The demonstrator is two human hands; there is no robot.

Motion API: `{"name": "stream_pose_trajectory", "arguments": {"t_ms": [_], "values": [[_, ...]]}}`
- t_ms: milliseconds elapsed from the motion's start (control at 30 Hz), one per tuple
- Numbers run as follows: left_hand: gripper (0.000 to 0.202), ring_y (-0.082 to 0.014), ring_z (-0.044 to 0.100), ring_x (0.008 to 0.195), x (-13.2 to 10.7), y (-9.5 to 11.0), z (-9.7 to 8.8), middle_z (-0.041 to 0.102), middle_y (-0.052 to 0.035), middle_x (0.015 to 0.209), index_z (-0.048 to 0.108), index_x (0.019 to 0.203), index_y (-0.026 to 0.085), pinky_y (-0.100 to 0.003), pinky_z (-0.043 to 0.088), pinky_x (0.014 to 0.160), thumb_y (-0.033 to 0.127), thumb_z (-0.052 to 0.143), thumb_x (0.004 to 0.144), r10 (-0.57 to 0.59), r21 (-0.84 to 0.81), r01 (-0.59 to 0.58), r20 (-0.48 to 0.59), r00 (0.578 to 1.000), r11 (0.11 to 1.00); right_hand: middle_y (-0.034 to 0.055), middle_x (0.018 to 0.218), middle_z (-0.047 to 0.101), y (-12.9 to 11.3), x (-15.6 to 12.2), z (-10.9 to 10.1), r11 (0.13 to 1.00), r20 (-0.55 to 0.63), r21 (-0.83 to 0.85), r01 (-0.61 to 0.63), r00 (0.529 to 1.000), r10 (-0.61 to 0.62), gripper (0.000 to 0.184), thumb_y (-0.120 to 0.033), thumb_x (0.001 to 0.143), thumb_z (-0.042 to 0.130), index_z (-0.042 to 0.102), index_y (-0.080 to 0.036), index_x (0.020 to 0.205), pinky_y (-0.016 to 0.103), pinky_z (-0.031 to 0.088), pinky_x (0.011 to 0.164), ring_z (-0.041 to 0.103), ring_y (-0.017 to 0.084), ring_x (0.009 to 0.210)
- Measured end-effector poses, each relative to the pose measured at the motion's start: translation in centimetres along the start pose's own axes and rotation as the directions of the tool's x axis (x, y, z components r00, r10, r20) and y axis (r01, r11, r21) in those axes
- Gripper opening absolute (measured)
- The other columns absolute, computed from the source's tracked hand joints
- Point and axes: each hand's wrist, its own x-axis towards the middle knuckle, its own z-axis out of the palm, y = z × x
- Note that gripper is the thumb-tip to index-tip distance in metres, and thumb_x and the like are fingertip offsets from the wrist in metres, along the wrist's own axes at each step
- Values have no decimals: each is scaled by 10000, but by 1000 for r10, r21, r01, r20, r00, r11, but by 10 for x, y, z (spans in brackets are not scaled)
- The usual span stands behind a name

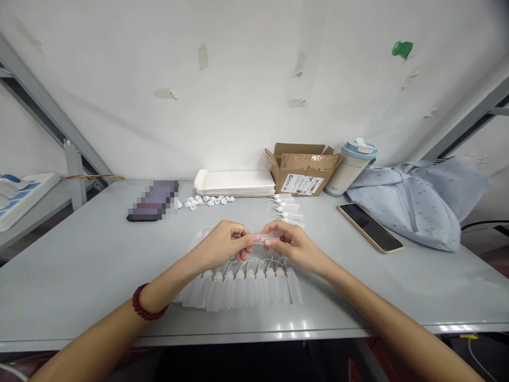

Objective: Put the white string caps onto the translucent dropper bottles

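Note:
Above the middle of the table, both hands hold one small translucent plastic bottle (pixel 272 240) lying roughly sideways. My left hand (pixel 227 243) pinches its left end, where a thin white tube loops by the fingers; the tip itself is mostly hidden. My right hand (pixel 295 245) is closed around the bottle's body at the other end. Just below the hands lies a row of similar bottles (pixel 239 292) with curved thin tubes at their necks. More small bottles (pixel 292 208) with white tops lie in a column beyond my right hand. Loose white caps (pixel 214 200) are scattered farther back.
Against the wall stand a stack of white trays (pixel 236 181), an open cardboard box (pixel 306 175) and a tumbler (pixel 350 168). A phone (pixel 371 227) and a pale blue cloth bag (pixel 397 204) lie to the right. A pixelated dark object (pixel 155 200) is at left.

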Motion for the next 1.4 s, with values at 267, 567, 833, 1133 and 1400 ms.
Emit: {"name": "stream_pose_trajectory", "arguments": {"t_ms": [267, 567, 833, 1133, 1400], "values": [[216, -155, 626, 622, -4, 9, 7, 640, -9, 611, 679, 770, 136, -251, 492, 621, 350, 674, 741, 14, -9, -15, -82, 997, 1000, -40, 563, 488, 3, 0, -3, 992, 30, 114, -47, 999, 44, 322, -452, 886, 503, 621, -153, 916, 220, 306, 470, 399, 76, 484], [343, -140, 609, 567, 2, 3, 4, 624, -28, 665, 607, 671, 127, -253, 502, 528, 425, 555, 831, 14, -118, -15, -5, 1000, 993, -6, 661, 593, 2, 0, 0, 990, -37, 136, -27, 999, 32, 317, -460, 849, 560, 592, -171, 975, 233, 359, 505, 465, 91, 519], [398, -99, 533, 462, -1, 5, 2, 539, 10, 547, 523, 556, 140, -249, 458, 530, 422, 541, 836, 4, -170, -11, -41, 999, 985, 63, 891, 658, 3, -2, 5, 957, -185, -223, 184, 956, -227, 224, -369, 845, 593, 619, -199, 988, 293, 442, 631, 557, 162, 714], [322, -110, 558, 530, -9, 10, 6, 589, -8, 583, 606, 631, 134, -216, 450, 523, 380, 561, 835, 154, 5, -154, -101, 983, 988, 30, 718, 568, -1, -7, 6, 944, -112, -231, 237, 957, -268, 285, -372, 937, 424, 639, -185, 955, 286, 378, 616, 492, 150, 647], [313, -125, 553, 550, -11, 10, 11, 669, -38, 648, 673, 744, 136, -222, 437, 513, 397, 536, 848, 172, 135, -157, -109, 979, 978, -62, 537, 264, 2, -2, 6, 936, -55, 348, -59, 995, 83, 400, -543, 799, 561, 579, -158, 690, 234, 178, 440, 205, 75, 477]]}}
